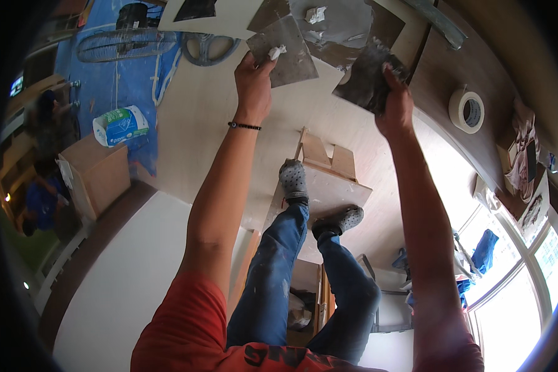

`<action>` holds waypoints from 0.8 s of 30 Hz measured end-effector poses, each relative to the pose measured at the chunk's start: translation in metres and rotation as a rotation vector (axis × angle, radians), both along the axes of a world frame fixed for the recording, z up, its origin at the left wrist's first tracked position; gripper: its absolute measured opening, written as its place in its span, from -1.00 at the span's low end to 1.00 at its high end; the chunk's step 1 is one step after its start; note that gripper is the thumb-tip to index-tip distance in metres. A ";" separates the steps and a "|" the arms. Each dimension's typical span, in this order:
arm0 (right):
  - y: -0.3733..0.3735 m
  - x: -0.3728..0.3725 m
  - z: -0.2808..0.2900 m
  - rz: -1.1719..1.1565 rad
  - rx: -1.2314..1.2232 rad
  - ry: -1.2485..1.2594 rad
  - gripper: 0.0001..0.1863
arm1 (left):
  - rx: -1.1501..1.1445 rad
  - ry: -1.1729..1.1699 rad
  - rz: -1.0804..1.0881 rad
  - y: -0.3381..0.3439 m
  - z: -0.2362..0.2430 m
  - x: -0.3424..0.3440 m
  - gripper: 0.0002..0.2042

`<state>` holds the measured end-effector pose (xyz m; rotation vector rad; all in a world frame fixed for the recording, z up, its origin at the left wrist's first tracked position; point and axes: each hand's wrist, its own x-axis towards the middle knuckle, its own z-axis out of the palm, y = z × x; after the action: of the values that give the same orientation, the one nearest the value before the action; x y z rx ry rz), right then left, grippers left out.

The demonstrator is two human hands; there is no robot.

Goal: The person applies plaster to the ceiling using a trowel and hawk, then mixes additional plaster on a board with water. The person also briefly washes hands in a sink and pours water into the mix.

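My left hand (254, 90) is closed on the lower left corner of a thin square grey scraper blade (293, 56), with a white lump of paste (276, 52) beside its fingers. Further right, my right hand (395, 106) grips a darker, smeared scraper blade (367, 80) by its right edge. The two blades are apart. Just beyond them lies a grey board (353, 31) with wet-looking paste smeared over it and a second white lump (315, 15) on top.
A tape roll (467, 111) rests on the brown surface at right. Left are a cardboard box (97, 168), a blue-green-and-white package (121, 126) and a wire fan guard (127, 45). My shoes stand on a stepped wooden platform (316, 180). Windows (514, 291) are at lower right; people are far left.
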<state>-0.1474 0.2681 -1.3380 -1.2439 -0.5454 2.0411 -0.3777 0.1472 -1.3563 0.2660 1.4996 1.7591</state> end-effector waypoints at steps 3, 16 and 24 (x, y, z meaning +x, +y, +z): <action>-0.047 0.002 0.018 0.059 -0.080 -0.103 -0.65 | 0.019 0.095 -0.066 -0.013 0.023 0.021 -0.75; -0.073 0.012 0.154 -0.179 -0.245 0.216 -0.65 | 0.157 0.901 -0.551 -0.031 0.208 0.098 -0.57; -0.054 0.058 0.243 -0.246 -0.171 0.405 -0.67 | -0.008 0.854 -0.571 -0.055 0.257 0.098 -0.64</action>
<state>-0.0894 0.2144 -1.0948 -0.8998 -0.0268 2.0784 -0.2798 0.0924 -1.0997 1.4248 1.7340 1.2016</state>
